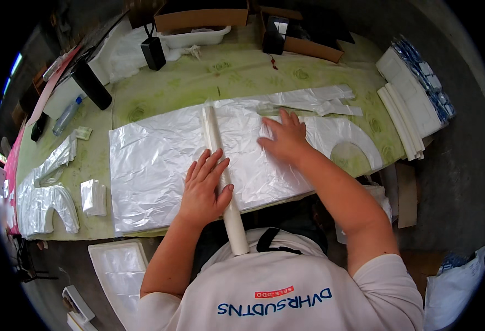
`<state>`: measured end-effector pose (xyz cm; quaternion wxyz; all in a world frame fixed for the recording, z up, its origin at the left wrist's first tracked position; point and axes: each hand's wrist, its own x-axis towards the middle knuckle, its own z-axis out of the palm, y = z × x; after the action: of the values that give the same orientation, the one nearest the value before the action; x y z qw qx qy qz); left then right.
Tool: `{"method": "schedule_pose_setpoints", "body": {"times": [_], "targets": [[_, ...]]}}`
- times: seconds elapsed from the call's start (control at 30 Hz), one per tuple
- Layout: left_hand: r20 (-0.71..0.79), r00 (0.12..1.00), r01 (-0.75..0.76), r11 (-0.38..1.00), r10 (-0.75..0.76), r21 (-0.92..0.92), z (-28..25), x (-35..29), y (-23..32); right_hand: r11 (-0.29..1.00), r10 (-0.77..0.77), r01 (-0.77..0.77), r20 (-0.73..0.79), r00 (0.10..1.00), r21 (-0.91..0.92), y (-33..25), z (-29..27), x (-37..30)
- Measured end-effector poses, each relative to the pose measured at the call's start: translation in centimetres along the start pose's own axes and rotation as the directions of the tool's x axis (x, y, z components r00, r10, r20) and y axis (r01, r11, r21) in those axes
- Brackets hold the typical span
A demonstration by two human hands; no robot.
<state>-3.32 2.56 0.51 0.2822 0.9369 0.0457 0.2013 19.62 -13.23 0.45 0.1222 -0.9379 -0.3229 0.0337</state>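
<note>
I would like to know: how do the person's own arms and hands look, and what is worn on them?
The left hand and right hand wear no gloves, and I see no watch or rings. The arms are bare below the short sleeves of an off-white shirt.

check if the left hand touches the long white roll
Touching: the head view shows the left hand laid across the white roll, covering part of it.

From my end, looks like a small workshop / packing rm: lg plastic sheets [149, 176] spread on the surface [220, 77], cardboard boxes [201, 20] along its far edge, white stack [410, 91] nr right edge, bare grey floor [457, 182] beyond.
</note>
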Motion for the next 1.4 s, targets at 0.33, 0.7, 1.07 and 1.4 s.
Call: {"method": "schedule_pose_setpoints", "body": {"times": [0.33, 0.7, 1.07, 1.4], "targets": [[-0.191, 0.98, -0.012, 0.953, -0.049, -0.302, 1.3, -0.7, -2.2, 0.68, -0.532, 0.655, -0.394, 0.749, 0.329, -6.3, 0.0, -5.5], [0.271, 0.946, -0.137, 0.978, 0.176, -0.159, -3.6, 1.5, -0.2, 0.53, -0.665, 0.668, -0.234, 0.709, 0.522, -9.7, 2.1, -10.7], [0.153, 0.985, 0.034, 0.96, -0.08, 0.279, -6.2, -4.2, 1.6, 0.435, -0.605, 0.705, -0.398, 0.69, 0.56, -4.3, 1.5, -16.8], [-0.145, 0.921, 0.39, 0.843, -0.363, 0.37, -9.5, -8.4, -0.8, 0.391, -0.579, 0.69, -0.42, 0.698, 0.609, -2.9, 1.8, -17.1]]}}
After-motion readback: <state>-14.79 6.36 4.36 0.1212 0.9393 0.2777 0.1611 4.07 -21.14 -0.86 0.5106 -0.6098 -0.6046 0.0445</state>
